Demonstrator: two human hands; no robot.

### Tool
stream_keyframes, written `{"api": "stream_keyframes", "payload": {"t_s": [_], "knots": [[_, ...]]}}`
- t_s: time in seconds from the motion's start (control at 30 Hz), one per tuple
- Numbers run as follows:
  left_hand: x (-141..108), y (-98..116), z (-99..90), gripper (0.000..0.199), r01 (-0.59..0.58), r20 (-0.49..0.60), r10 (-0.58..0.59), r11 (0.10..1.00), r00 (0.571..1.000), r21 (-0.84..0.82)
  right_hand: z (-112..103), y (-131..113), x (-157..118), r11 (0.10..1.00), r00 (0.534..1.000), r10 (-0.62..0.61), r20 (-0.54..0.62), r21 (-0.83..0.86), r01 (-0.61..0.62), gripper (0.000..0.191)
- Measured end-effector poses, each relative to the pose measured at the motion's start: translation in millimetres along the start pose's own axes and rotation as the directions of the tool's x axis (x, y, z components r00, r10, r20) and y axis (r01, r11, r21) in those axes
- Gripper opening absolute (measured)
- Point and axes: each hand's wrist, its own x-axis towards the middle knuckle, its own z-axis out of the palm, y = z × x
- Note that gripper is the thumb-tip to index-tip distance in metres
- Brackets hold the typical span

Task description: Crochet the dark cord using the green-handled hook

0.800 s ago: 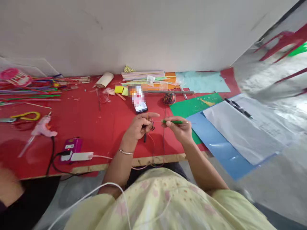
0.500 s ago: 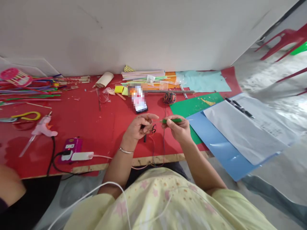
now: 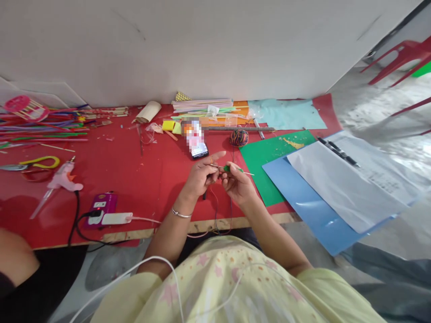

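Note:
My right hand [image 3: 238,185] is closed on a green-handled crochet hook [image 3: 233,168], whose thin metal end sticks out to the right. Fingertips of both hands are close together, over the red tabletop. My left hand [image 3: 201,176] pinches a small dark piece of yarn work, mostly hidden by the fingers, with its index finger stretched out and yarn looped round it. Yarn hangs below the hands toward the table edge. Behind them lies a multicolored yarn ball [image 3: 239,137], and a phone [image 3: 198,146] with a lit screen is to its left.
Blue folder [image 3: 310,211] with papers and pens at right, over a green sheet [image 3: 266,179]. At left are yellow-handled scissors [image 3: 40,162], a pink glue gun [image 3: 63,177], a purple power socket [image 3: 107,202] and colored sticks. Another person's arm [image 3: 16,255] shows at lower left.
My right hand has moved left and slightly down, closer to my left hand. The hook is now tilted and more covered by fingers. A dark curl under my left hand is now hidden.

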Motion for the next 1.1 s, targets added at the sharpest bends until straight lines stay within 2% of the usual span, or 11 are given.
{"api": "stream_keyframes", "payload": {"t_s": [0.13,0.23,0.33,0.43,0.5,0.57,0.67,0.8,0.87,0.97,1.1], "knots": [[0,-3,5.8,0.067,-0.086,-0.031,0.086,0.996,0.996,0.016,1,5,-1,0.970,0.975,-0.219,-0.025,-0.115,0.215,0.037],[1,-8,10.2,0.069,-0.166,-0.085,0.168,0.986,0.982,0.033,4,12,-2,0.906,0.920,-0.388,-0.063,-0.208,0.368,0.039],[2,-13,13.8,0.066,-0.252,-0.162,0.258,0.966,0.952,0.057,11,19,-2,0.866,0.872,-0.479,-0.102,-0.220,0.449,0.039],[3,-14,13.6,0.065,-0.274,-0.195,0.274,0.961,0.942,0.025,16,22,1,0.909,0.902,-0.408,-0.141,-0.149,0.388,0.041],[4,-14,11.3,0.065,-0.242,-0.156,0.238,0.970,0.959,-0.008,17,21,4,0.957,0.944,-0.289,-0.161,-0.085,0.279,0.043],[5,-14,8.7,0.066,-0.213,-0.124,0.210,0.977,0.970,-0.010,17,20,7,0.976,0.959,-0.220,-0.181,-0.046,0.215,0.044],[5,-17,7.0,0.066,-0.239,-0.163,0.252,0.967,0.954,0.091,18,21,5,0.962,0.940,-0.271,-0.209,-0.071,0.262,0.044],[-1,-20,8.5,0.055,-0.276,-0.230,0.381,0.880,0.895,0.386,23,28,0,0.931,0.902,-0.365,-0.231,-0.110,0.349,0.040],[-4,-19,10.2,0.052,-0.242,-0.235,0.367,0.870,0.900,0.430,26,32,0,0.938,0.905,-0.346,-0.247,-0.060,0.342,0.037],[-3,-19,14.1,0.059,-0.216,-0.269,0.313,0.917,0.911,0.335,27,33,3,0.960,0.931,-0.239,-0.275,0.075,0.268,0.026],[5,-23,19.7,0.071,-0.277,-0.299,0.295,0.955,0.908,0.101,24,29,9,0.969,0.955,-0.116,-0.274,0.181,0.169,0.013]]}}
